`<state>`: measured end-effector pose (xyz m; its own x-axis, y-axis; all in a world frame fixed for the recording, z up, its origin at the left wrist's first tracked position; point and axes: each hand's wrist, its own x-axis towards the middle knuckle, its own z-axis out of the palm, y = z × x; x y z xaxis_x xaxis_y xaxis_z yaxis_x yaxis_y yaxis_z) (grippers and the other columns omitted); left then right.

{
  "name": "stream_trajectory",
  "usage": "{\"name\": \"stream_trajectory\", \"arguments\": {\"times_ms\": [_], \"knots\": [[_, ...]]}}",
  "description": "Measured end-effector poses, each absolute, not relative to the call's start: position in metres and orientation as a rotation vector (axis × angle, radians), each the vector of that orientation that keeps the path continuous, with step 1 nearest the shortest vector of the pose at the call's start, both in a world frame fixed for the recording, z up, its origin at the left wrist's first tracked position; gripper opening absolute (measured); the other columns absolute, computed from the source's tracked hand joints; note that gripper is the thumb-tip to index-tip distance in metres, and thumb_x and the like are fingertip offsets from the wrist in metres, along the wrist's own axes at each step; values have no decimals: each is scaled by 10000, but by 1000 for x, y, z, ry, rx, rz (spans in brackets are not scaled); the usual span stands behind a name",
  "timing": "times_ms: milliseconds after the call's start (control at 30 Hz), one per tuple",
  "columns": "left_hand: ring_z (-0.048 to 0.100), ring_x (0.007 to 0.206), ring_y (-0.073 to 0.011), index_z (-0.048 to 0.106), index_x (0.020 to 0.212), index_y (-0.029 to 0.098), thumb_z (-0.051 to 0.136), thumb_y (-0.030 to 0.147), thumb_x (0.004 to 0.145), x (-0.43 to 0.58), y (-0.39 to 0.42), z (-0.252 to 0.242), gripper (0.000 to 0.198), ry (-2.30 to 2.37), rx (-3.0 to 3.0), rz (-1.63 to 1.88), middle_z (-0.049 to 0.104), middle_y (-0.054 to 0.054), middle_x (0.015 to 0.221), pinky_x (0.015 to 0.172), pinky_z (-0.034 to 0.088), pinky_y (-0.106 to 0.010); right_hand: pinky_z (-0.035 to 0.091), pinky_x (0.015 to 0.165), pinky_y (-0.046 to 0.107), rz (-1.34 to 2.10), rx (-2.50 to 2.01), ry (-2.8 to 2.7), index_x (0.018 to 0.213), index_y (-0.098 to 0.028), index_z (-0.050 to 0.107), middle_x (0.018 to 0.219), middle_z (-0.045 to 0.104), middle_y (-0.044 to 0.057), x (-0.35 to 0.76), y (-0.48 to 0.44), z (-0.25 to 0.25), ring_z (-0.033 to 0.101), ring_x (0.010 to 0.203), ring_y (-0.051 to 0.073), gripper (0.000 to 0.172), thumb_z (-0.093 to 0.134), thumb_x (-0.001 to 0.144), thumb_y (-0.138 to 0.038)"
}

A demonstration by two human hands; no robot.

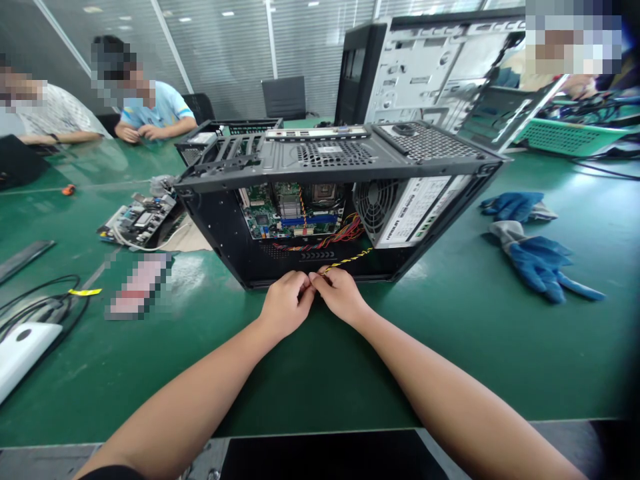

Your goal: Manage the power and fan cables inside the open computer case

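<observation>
A black computer case [215, 220] stands on the green table with its open side facing me. Inside it are a green motherboard [260, 220], a power supply [415, 213] with a fan at upper right, and a bundle of coloured wires [345, 233]. A twisted yellow-and-black cable [353, 259] runs from the power supply side down to my hands. My right hand [343, 293] is closed, pinching this cable near its end. My left hand [286, 303] meets it with closed fingertips at the case's lower edge; what lies between its fingers is hidden.
Blue gloves [537, 257] lie at right, near a green basket [575, 137] of cables. On the left are a loose circuit assembly [143, 220], a blurred pinkish flat object [140, 285] and black cables [65, 313]. Another opened case [410, 80] stands behind. Other people sit across the table.
</observation>
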<state>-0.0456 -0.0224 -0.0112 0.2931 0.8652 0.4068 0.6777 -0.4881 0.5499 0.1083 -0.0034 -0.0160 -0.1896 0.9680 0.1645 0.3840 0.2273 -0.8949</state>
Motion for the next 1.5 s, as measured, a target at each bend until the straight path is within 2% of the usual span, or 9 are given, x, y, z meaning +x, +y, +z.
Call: {"name": "stream_trajectory", "arguments": {"times_ms": [333,633,833,1100,1300,1500], "knots": [[570,710,-143,563,805,188,580,157,870,-45,-22,-11,74,1343,2264,1046,592,-8,759,681,455,-278,336,588,290,909,-1291,-1691,576,-216,441,569,464,-17,109,-2,-18,455,575,140,337,480,879,-360],[577,706,-148,563,793,191,571,149,871,-45,-23,-9,89,1366,2268,1002,605,-11,756,679,457,-287,316,553,291,890,-1302,-1631,550,-224,407,547,432,-25,108,-2,-16,421,543,132,357,507,855,-379],[564,685,-137,561,788,187,568,155,892,-46,-22,-11,109,1337,2269,1042,592,-4,740,659,451,-270,306,511,279,1085,-1237,-1559,593,-217,466,537,415,-40,109,-1,-16,414,518,125,340,540,850,-428],[535,642,-120,595,792,186,613,164,875,-47,-20,-11,87,1362,2225,1086,581,2,738,616,441,-247,336,506,265,1115,-1211,-1611,568,-200,486,585,482,-18,110,-1,-16,464,530,118,341,542,852,-381],[575,695,-136,616,796,189,551,118,901,-47,-19,-9,142,1348,2223,1035,607,-7,746,684,467,-265,353,523,270,1083,-1235,-1616,552,-204,478,562,497,-18,110,-2,-14,483,519,121,360,543,861,-377],[579,686,-138,603,777,184,493,118,931,-47,-19,-6,200,1346,2202,985,616,-8,731,678,454,-267,351,533,278,1084,-1228,-1631,573,-211,467,550,484,-23,109,-3,-13,476,517,127,330,531,857,-365]]}}
